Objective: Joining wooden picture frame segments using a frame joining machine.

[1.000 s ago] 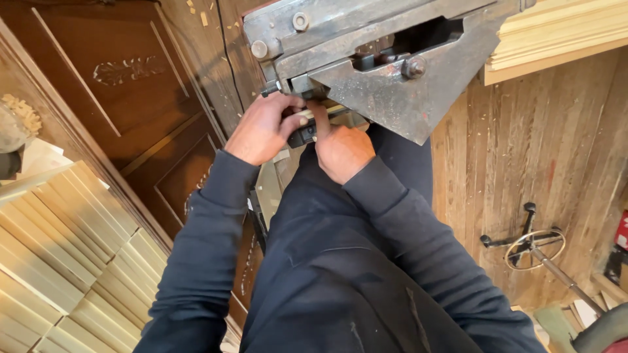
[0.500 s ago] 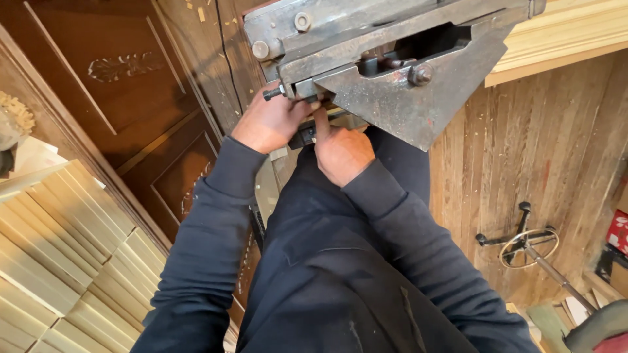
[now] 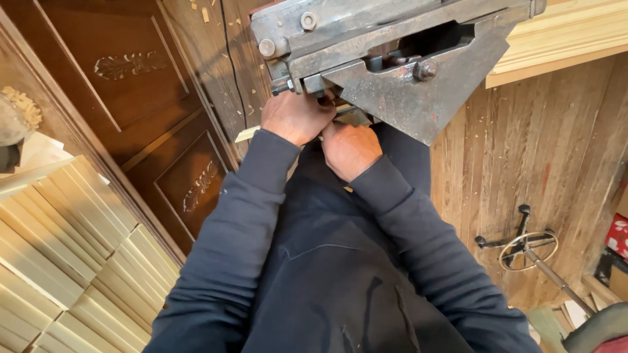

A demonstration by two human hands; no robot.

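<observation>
I see my left hand [image 3: 296, 116] and right hand [image 3: 350, 149] touching, tucked under the overhanging edge of the grey metal machine [image 3: 392, 59]. Both close on a pale wooden strip [image 3: 252, 133] that pokes out leftward; the fingers are hidden. Stacked pale mouldings [image 3: 72, 248] crowd the left, a dark carved door panel [image 3: 150, 98] beside them. Open plank floor [image 3: 523, 163] lies right.

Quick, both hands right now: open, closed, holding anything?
Left hand: closed, grip on a light wooden strip under the metal machine.
Right hand: curled beside it; what it holds cannot be told.
</observation>
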